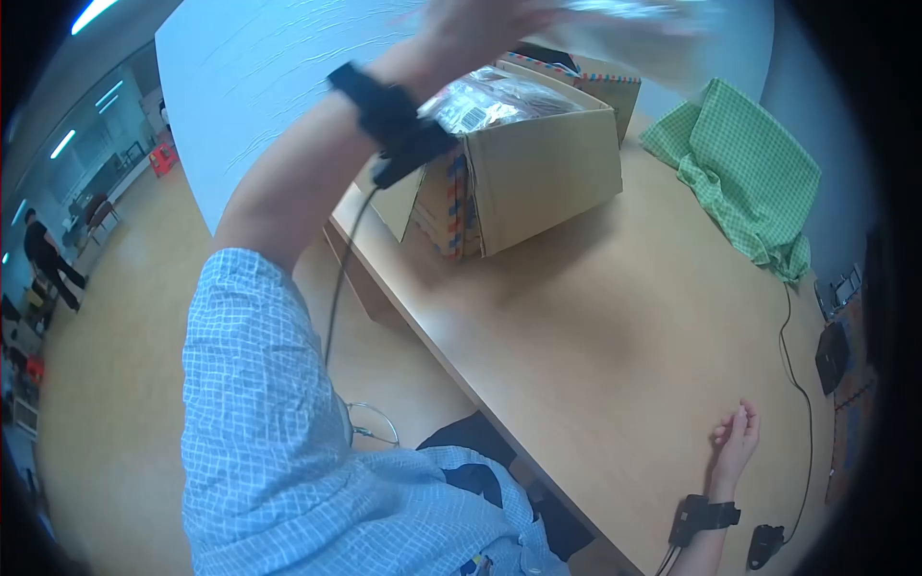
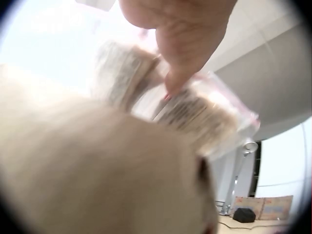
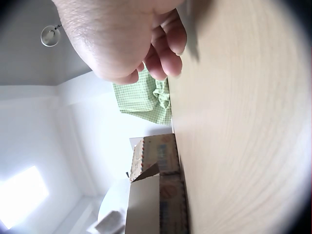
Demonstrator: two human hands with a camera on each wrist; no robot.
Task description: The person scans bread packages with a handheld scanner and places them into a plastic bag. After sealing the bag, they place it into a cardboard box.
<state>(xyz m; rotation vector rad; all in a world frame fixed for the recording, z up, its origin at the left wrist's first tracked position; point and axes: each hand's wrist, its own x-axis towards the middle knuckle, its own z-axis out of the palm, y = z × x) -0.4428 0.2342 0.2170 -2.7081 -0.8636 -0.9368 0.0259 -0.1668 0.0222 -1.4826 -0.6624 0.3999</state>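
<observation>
My left hand (image 1: pixel 471 27) is raised at the top of the head view, over the open cardboard box (image 1: pixel 547 178). It grips a clear plastic bag (image 1: pixel 639 46), blurred in the head view. In the left wrist view the fingers (image 2: pixel 187 48) pinch the bag, and printed labels (image 2: pixel 187 114) show through the plastic. More clear plastic packets (image 1: pixel 495 101) fill the box to its rim. Low on the right, my right hand (image 1: pixel 738 442) rests on the table with loosely bent fingers and holds nothing. The right wrist view shows its fingertips (image 3: pixel 170 63) beside the tabletop.
Behind the first box stands a second cardboard box (image 1: pixel 610 91). A green checked cloth (image 1: pixel 754 168) lies crumpled at the table's far right edge. Along the right side runs a black cable (image 1: pixel 802 384) to a small black device (image 1: pixel 765 545). A person (image 1: pixel 50 254) stands far off to the left.
</observation>
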